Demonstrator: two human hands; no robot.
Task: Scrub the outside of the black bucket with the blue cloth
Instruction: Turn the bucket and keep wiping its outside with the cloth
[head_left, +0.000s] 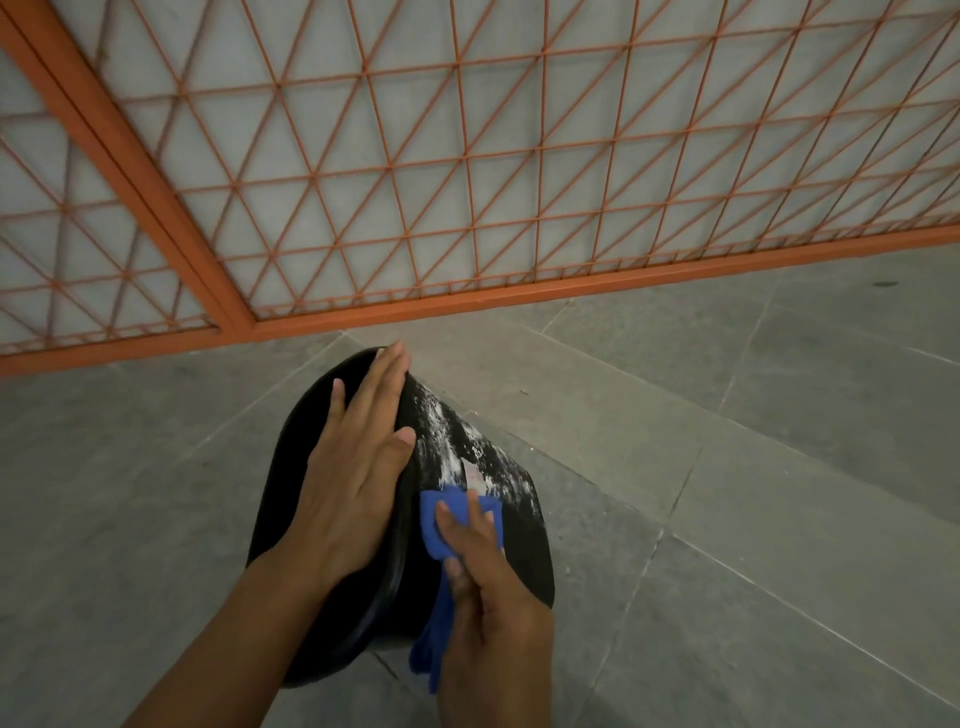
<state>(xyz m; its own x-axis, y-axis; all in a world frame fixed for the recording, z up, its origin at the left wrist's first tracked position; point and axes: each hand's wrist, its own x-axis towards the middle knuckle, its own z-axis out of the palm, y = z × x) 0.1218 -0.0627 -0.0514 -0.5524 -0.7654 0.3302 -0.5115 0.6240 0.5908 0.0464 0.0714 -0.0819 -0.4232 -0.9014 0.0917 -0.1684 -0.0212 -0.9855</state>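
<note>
Black bucket (498, 525) lies tipped, base away; left hand (353, 478) flat with fingers straight, right hand (488, 587) pressing blue cloth (447, 525).

Grey stone-tile floor (727, 441) with pale grout lines, slightly dusty. Beyond it, orange metal grille (467, 156) of diagonal and crossing bars on thick orange frame, frosted whitish panels behind. Dim, even light.

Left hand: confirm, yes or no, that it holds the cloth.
No. The left hand lies flat on the bucket; the right hand holds the cloth.
</note>
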